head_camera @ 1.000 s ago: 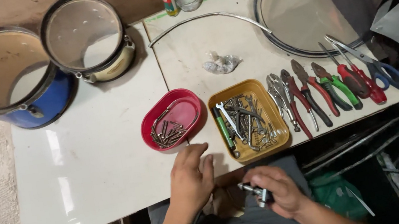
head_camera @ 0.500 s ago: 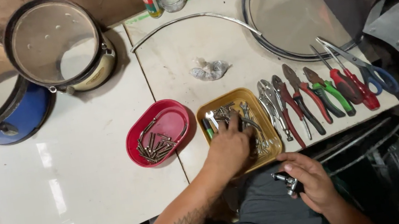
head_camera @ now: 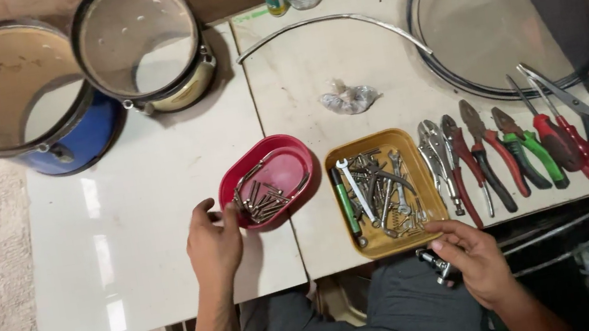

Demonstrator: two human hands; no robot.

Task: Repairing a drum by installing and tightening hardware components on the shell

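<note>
The left hand (head_camera: pixel 214 243) rests at the desk's front edge, loose fingers touching the oval red plastic dish (head_camera: pixel 269 180) of metal rods — placed to steady it or pick from it. The right hand (head_camera: pixel 471 259) grips a small metal fitting (head_camera: pixel 434 262) just below the square yellow tray (head_camera: pixel 385 190) of spanners.

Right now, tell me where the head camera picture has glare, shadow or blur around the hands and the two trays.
Head view: window-like glare streaks the white tabletop beside the left hand; the red tray and yellow tray are evenly lit and sharp; the right hand, holding a small metal part, sits partly in shadow below the table edge; the lower right corner is dark and murky.
</note>
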